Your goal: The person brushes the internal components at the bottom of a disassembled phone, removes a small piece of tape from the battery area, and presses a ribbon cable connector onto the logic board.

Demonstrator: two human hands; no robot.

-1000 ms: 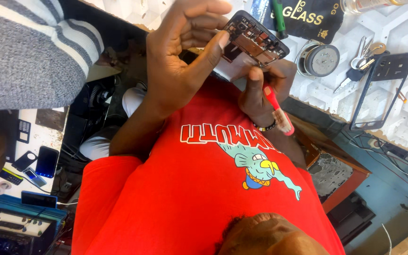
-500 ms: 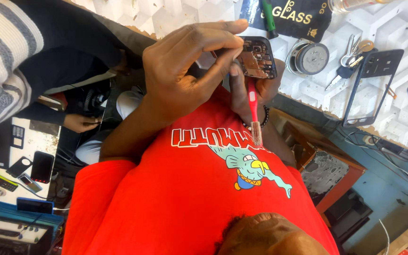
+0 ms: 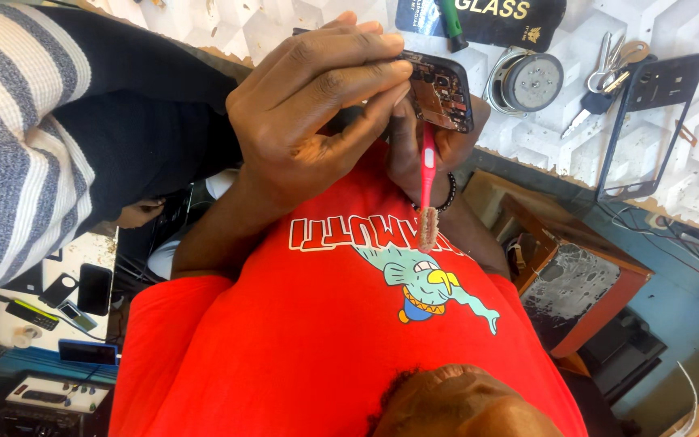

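My left hand (image 3: 309, 113) grips the edge of an opened black phone (image 3: 444, 91), whose back is off and whose circuit boards show. It holds the phone above the white patterned worktop (image 3: 689, 186). My right hand (image 3: 404, 150) sits under and behind the phone, mostly hidden by my left hand. It holds a red toothbrush (image 3: 428, 182) that hangs handle-up, with its worn bristles down over my red shirt. A dark bead bracelet (image 3: 449, 194) circles my right wrist.
On the worktop lie a round speaker (image 3: 532, 81), keys (image 3: 608, 69), an empty black phone frame (image 3: 649, 121), a black packet (image 3: 519, 16) and a green-black pen (image 3: 451, 20). Another person's striped sleeve (image 3: 18, 154) fills the left. A wooden stand (image 3: 584, 283) is at the right, and small phones (image 3: 95, 287) lie at the lower left.
My hands and the phone have shifted left in view. The toothbrush has swung from a slant to hanging straight down. The striped sleeve now takes up more of the left side.
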